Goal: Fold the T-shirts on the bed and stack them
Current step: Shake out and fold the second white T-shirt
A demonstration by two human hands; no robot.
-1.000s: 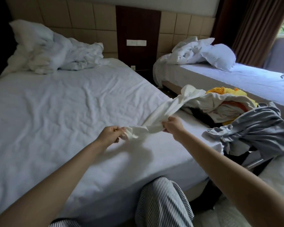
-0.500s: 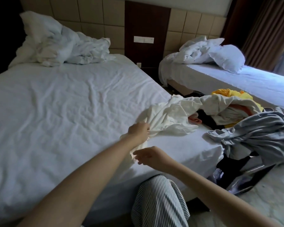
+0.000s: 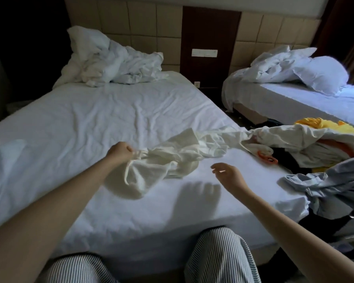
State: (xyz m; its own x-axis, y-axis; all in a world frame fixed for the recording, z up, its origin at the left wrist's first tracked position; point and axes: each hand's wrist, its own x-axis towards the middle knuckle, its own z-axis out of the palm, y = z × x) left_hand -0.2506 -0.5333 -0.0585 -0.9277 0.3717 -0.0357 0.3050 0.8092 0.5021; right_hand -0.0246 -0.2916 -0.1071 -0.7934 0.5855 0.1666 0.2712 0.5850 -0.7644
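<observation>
Head view: left hand (image 3: 120, 151) is fisted tight on a bunched edge of the white T-shirt (image 3: 172, 158). The right hand (image 3: 228, 173) hovers over the bed (image 3: 90, 119) beside it with fingers spread and loosely curved, holding nothing. The shirt lies crumpled and roped across the near right part of the sheet, and its far end looks still caught in the clothes pile (image 3: 315, 144) at the bed's right corner. Risks: pulling further left one-handed probably drags pile items along, and the grey-blue garment (image 3: 335, 184) already hangs over the edge, so it could slide to the floor. A single grip on gathered fabric also keeps the shirt twisted, so it won't lie flat unless the right hand takes a second corner. Can't tell which part of the shirt the fist holds, so grabbing a mismatched edge would skew the fold. Versus a second ago: both hands pinched the shirt then, only the left does now. Versus half a second ago: the shirt is drawn further left and stretched out from the pile, and the right hand has lifted from near the bed edge, open.
</observation>
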